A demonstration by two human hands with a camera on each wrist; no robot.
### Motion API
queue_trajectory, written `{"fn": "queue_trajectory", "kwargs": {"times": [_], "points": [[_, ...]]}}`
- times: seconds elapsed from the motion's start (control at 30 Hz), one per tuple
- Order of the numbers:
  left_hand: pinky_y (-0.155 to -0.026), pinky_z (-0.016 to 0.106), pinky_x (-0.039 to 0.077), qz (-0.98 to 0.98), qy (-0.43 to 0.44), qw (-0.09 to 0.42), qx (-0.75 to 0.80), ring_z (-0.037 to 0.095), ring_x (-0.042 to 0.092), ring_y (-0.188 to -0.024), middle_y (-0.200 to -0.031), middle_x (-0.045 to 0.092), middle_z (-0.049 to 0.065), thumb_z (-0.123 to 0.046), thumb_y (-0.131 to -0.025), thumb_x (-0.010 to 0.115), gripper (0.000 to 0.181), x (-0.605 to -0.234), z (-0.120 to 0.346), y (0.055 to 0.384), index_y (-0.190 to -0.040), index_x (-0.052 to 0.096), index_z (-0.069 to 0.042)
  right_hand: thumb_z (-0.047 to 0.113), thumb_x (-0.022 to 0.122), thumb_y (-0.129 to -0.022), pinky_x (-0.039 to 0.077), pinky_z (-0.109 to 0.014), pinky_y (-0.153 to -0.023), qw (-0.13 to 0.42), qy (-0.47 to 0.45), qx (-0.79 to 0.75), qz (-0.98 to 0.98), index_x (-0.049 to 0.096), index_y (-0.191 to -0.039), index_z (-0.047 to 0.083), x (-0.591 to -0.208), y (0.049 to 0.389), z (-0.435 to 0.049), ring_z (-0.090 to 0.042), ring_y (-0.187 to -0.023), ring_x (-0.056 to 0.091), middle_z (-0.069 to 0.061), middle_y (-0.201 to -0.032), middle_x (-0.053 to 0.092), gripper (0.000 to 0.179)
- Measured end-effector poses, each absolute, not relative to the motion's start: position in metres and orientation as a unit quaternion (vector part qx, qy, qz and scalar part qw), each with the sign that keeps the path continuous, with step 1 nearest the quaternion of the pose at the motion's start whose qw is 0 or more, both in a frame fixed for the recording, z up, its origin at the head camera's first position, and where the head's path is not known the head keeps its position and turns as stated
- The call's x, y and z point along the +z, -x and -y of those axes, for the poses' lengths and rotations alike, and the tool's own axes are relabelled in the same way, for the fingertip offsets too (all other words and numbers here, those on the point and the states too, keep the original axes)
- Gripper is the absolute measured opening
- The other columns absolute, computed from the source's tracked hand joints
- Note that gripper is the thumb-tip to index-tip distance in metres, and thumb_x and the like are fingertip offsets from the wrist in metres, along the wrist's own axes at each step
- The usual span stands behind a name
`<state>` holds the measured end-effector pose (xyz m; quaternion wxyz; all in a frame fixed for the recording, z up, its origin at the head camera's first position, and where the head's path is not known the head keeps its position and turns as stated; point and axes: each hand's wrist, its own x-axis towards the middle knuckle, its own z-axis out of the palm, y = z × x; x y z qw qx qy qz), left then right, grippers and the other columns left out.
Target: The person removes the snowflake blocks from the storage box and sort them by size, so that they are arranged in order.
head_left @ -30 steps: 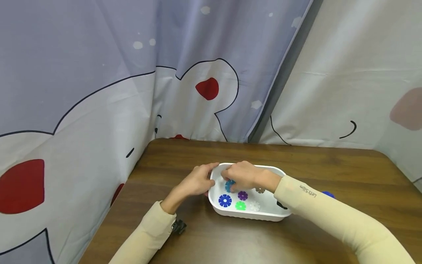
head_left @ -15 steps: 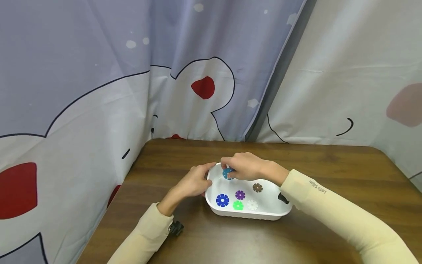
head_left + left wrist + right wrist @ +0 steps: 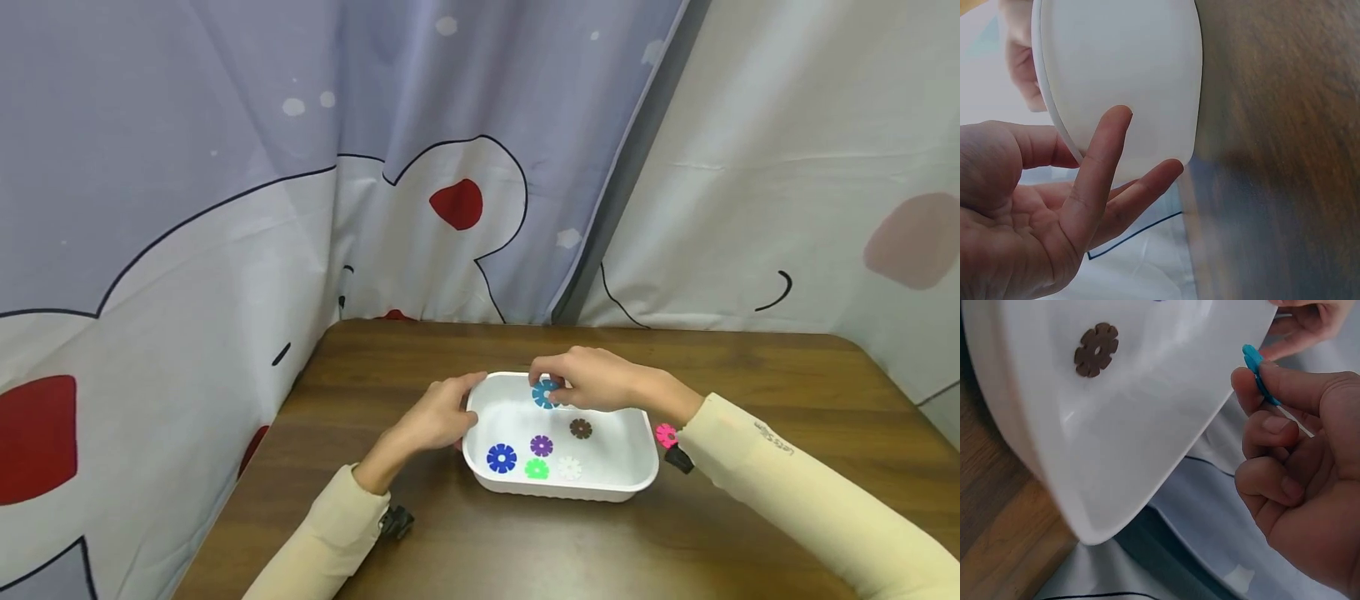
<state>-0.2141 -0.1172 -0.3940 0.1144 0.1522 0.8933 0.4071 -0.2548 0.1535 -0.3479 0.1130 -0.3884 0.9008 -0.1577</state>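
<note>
A white oval-cornered tray [image 3: 615, 457] stands on the table. My left hand [image 3: 437, 414] grips its left end, thumb over the rim; in the left wrist view two fingers lie against the outer wall. Above the tray's far side, my right hand [image 3: 600, 380] pinches a light blue notched disc [image 3: 1252, 357] between thumb and index finger, its other fingers curled. A thin white edge shows just below that disc. Inside the tray lie a dark blue disc [image 3: 502, 458], a purple disc [image 3: 542, 446], a green disc [image 3: 537, 468], a white disc [image 3: 570, 468] and a brown disc [image 3: 1096, 350].
On the wooden table [image 3: 510, 550], a pink disc [image 3: 665, 434] lies right of the tray, partly covered by the black right wrist camera [image 3: 678, 459]. Patterned curtains [image 3: 420, 242] hang behind the table and along its left.
My right hand has lifted the light blue disc from the tray floor, up toward the far rim, then rightward. The pink disc has come into view. My left hand stays on the tray.
</note>
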Motion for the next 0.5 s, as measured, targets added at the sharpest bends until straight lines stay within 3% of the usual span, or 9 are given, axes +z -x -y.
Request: {"fn": "queue_trajectory", "kwargs": {"times": [0.23,0.5], "points": [[-0.05,0.042,0.064,-0.89,-0.159,0.108,0.412,0.018,0.068,-0.054,-0.133,0.065,0.033,0.006,-0.093,0.062,0.066,-0.394,0.118,0.214,-0.158,0.045,0.002,0.012,0.072,-0.099,0.056,-0.026,-0.071,0.077,0.394,-0.189,-0.896,0.071,-0.124,0.022,-0.342,0.253,-0.181,-0.007,-0.082,0.062,0.01,-0.097,0.07,0.026],[-0.05,0.041,0.064,-0.889,-0.169,0.107,0.411,0.018,0.069,-0.058,-0.134,0.065,0.032,0.007,-0.092,0.062,0.066,-0.395,0.12,0.213,-0.156,0.046,0.003,0.008,0.074,-0.098,0.049,-0.023,-0.062,0.047,0.357,-0.252,-0.898,0.067,-0.123,0.02,-0.341,0.243,-0.226,-0.006,-0.065,0.054,0.008,-0.08,0.063,0.028]]}}
